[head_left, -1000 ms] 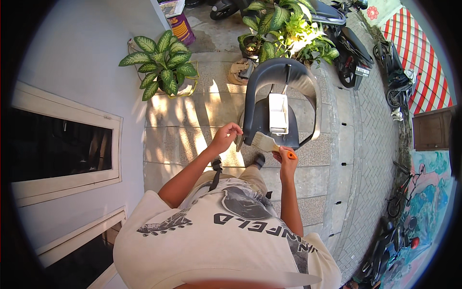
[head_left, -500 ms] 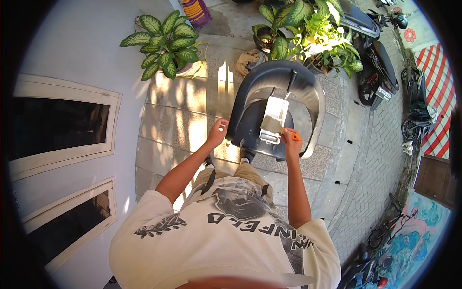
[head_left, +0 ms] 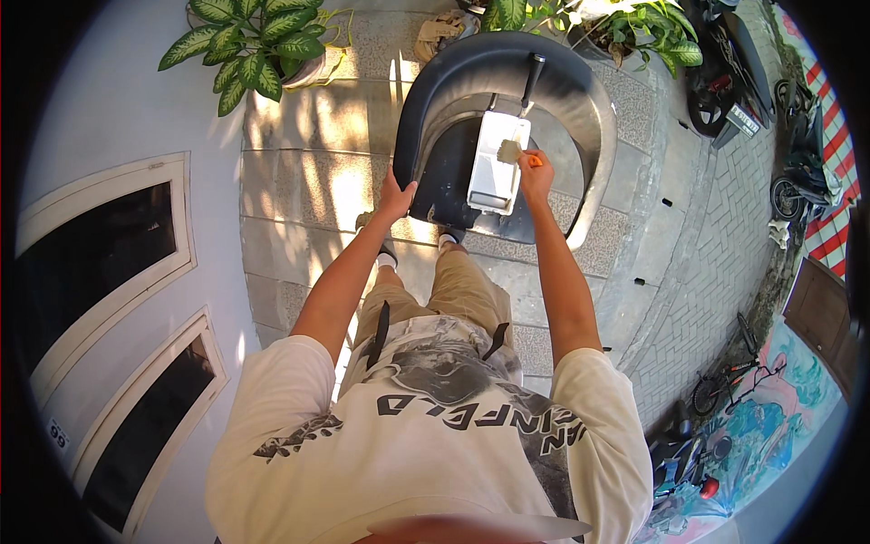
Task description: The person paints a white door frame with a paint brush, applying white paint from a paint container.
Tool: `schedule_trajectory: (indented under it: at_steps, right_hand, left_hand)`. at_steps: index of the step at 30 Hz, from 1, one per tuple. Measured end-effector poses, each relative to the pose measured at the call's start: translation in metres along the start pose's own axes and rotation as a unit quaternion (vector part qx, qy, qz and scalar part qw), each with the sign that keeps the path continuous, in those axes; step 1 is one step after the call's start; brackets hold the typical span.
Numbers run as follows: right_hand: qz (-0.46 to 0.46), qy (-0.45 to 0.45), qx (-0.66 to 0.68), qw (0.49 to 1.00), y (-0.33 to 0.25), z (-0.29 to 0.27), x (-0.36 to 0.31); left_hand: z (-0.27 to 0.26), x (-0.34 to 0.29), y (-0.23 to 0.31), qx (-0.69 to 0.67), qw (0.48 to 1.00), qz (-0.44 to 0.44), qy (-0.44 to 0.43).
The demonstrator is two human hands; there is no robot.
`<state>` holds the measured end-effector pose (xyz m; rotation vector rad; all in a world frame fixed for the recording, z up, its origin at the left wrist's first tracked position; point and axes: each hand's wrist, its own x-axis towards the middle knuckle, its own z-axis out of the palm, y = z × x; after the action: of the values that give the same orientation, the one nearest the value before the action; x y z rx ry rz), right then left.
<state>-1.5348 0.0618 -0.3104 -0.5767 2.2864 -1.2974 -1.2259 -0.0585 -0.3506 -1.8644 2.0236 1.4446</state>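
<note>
A dark rounded plastic chair stands on the paving in front of me. On its seat lies a white paint tray, with a black-handled roller resting at the tray's far end. My left hand grips the chair's near left edge. My right hand holds a small brush with an orange handle, its bristles over the right side of the tray. My legs in tan trousers stand just behind the chair.
A white wall with dark windows runs along the left. Potted leafy plants stand at the back left, with more plants behind the chair. Parked motorbikes and a bicycle are on the right.
I have come closer to the chair. My left hand has gone from the air onto the chair's edge. My right hand has carried the brush forward over the tray.
</note>
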Motion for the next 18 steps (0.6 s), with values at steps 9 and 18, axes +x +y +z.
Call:
schedule_trajectory:
  at_steps: [9, 18]
  right_hand:
    - [0.009, 0.007, 0.069, 0.998, 0.004, -0.013, -0.027]
    - [0.022, 0.001, -0.058, 0.998, 0.038, -0.030, 0.033]
  left_hand:
    - [-0.003, -0.009, 0.019, 0.039, 0.996, 0.057, 0.061]
    - [0.007, -0.004, 0.027, 0.118, 0.991, 0.007, 0.060]
